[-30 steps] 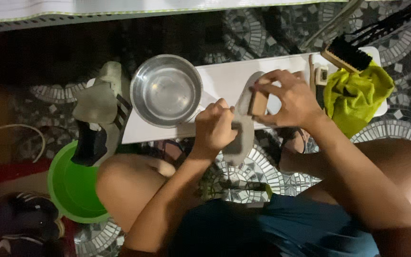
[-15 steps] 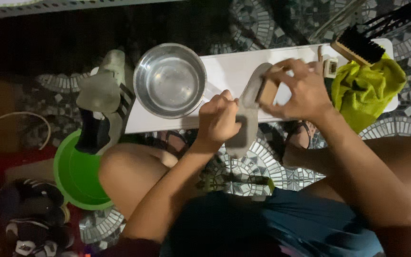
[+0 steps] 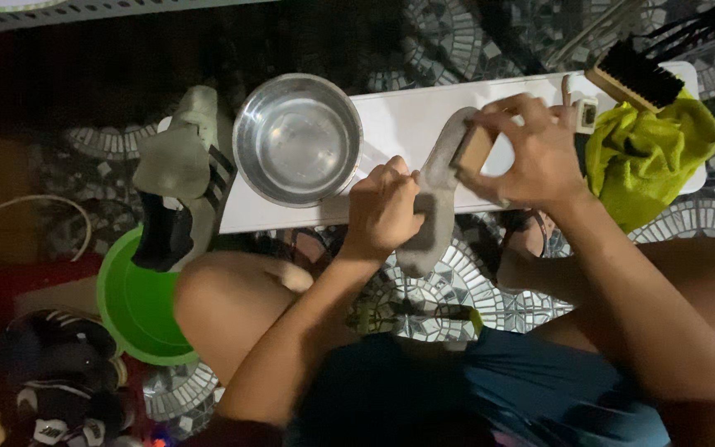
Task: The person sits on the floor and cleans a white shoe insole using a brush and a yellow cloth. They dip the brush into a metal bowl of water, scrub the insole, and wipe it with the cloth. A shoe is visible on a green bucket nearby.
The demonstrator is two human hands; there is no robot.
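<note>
Head view: grey insole (image 3: 432, 207) lay between both hands, long axis running toward the person.
Left hand (image 3: 384, 211): clenched on its near end.
Right hand (image 3: 527, 153): gripped small brush (image 3: 472, 149) on far end.

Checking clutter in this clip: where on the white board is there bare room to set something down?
The white board is bare between the steel bowl and the grey insole, above the left hand. Its right end is crowded: right hand, yellow-green cloth, black-bristled brush.
</note>
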